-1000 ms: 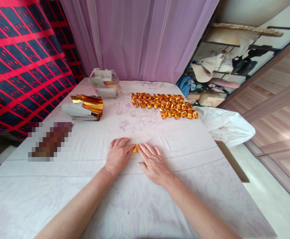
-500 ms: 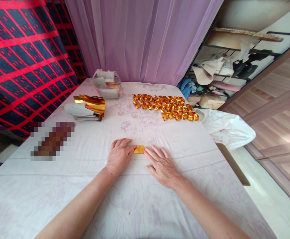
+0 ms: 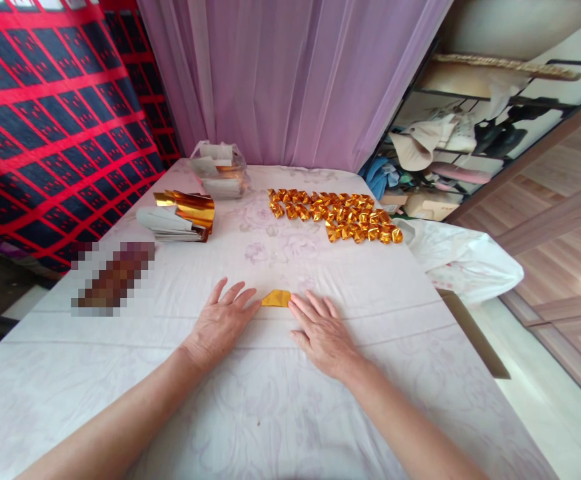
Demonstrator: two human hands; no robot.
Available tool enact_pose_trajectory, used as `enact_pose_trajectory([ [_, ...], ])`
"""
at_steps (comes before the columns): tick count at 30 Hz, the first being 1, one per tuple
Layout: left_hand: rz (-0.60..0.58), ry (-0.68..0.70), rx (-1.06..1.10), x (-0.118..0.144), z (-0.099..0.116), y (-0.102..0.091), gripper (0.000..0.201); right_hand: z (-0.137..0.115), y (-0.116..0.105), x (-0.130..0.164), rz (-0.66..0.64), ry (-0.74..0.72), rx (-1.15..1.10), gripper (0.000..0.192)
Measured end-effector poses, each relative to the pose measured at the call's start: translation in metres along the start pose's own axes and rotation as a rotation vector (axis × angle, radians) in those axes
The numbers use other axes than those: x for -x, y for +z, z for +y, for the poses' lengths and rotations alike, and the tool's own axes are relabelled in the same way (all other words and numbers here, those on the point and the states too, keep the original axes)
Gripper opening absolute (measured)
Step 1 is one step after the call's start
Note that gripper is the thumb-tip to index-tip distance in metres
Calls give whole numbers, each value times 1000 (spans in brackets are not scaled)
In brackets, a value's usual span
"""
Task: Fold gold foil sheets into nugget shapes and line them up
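Note:
A narrow folded strip of gold paper [image 3: 276, 299] lies flat on the cloth-covered table [image 3: 290, 400] between my hands. Its left end is slanted at the upper corner. My left hand [image 3: 223, 322] is open with fingers spread, its thumb side at or very near the strip's left tip. On the strip's right end rest the fingertips of my right hand [image 3: 322, 333], which is flat, fingers stretched out; that end is partly hidden under them.
Rows of folded gold paper pieces [image 3: 338, 212] stand at the back right. Back left are a stack of gold and grey paper sheets [image 3: 178, 220] and a clear bag of paper [image 3: 220, 173]. A blurred patch [image 3: 115, 277] lies at left. A white plastic bag [image 3: 470, 260] adjoins the right edge.
My left hand has drawn back to the left and spread its fingers. More of the strip's left end shows, now with a slanted corner. My right hand stays in place.

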State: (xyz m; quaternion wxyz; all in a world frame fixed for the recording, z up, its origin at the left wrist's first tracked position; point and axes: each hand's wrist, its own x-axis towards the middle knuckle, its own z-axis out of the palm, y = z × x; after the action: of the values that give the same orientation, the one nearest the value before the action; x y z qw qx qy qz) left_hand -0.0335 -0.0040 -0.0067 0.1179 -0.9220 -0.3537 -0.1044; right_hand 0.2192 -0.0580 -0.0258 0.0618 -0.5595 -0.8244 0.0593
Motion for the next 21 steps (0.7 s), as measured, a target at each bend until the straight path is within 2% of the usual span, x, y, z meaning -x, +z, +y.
enact_pose_trajectory([
  [6,39,-64,107,-17,19,1,33,-3,-1,0,12,17,-8,50],
  [11,26,-28,175,-35,32,14,35,-3,-2,0,31,13,-14,50],
  [15,0,-33,174,-30,27,18,37,-3,-1,0,46,11,-27,51],
  [21,-30,-14,144,-11,13,11,38,-2,-1,0,37,18,-55,50],
])
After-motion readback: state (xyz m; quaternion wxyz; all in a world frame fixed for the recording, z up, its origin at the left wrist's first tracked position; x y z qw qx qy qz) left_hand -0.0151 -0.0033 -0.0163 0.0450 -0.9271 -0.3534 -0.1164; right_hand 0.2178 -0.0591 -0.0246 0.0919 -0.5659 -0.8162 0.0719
